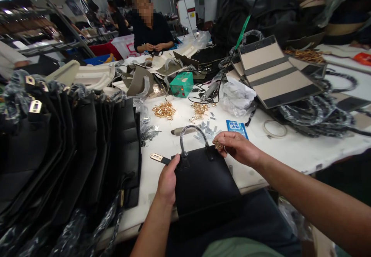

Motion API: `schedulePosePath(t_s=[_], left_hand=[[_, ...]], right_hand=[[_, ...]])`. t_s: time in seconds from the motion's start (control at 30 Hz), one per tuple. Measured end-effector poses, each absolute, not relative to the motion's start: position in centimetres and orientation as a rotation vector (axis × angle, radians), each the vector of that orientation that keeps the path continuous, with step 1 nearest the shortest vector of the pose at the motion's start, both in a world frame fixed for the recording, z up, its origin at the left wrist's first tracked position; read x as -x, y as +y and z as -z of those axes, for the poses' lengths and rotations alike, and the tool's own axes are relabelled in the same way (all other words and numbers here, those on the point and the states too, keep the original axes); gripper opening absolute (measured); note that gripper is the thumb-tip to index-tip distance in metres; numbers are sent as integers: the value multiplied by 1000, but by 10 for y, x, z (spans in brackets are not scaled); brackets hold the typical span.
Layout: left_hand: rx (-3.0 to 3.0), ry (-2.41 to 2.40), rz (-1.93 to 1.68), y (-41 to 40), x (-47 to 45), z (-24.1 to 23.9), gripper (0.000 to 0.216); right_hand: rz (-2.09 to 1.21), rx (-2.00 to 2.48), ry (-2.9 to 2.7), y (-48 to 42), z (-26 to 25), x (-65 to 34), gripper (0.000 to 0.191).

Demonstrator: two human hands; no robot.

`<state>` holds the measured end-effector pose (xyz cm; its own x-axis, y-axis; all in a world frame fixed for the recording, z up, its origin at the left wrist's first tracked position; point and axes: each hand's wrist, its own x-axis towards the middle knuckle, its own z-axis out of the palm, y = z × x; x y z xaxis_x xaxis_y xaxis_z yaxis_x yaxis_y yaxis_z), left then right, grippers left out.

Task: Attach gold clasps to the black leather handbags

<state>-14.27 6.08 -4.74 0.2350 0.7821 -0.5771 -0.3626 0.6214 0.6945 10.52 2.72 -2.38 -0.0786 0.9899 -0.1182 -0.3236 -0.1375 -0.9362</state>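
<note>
A black handbag (207, 183) leans against the table's front edge near my lap. Its arched handle (193, 128) is wrapped in clear plastic. My left hand (168, 179) is closed on the bag's upper left side, thumb on the front. Beside that thumb, a black tab with a gold-coloured plate (157, 157) sticks out to the left. Over the bag's upper right corner, my right hand (236, 145) is closed around a small cluster of gold-coloured metal fittings (218, 145); their exact kind is too small to make out.
Black bags (78, 141) stand in a row at left. Beyond my bag lie gold-coloured fittings (164, 110), flat grey metal plates (206, 129), a blue packet (236, 127) and a green box (182, 84). Panels (278, 71) are stacked at right. A person (152, 31) sits across the table.
</note>
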Motion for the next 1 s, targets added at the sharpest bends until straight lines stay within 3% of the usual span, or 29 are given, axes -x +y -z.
schedulePosePath(t_s=[0.23,0.43,0.67,0.73,0.87,1.0], left_hand=[[-550,1084,-800,59,140,47,44],[-864,1196,-960,57,139,52,62],[-1031,1176,-1041,59,141,56,75],[-1013,1143,-1031,58,141,56,77],[-976,1129,-1019,56,143,53,71],[-1054,1092,-1050,47,144,45,50]], right_hand=[[-1488,995,-932,29,24,-105,30],[-1417,1169,-1194,23,7,-87,35],[-875,1246,-1642,3,-32,-39,16],[-879,1115,-1685,-3,-30,-21,16],[-1188,934,-1496,-1,-1,2,34],[-1184,1034,-1174,8,24,2,36]])
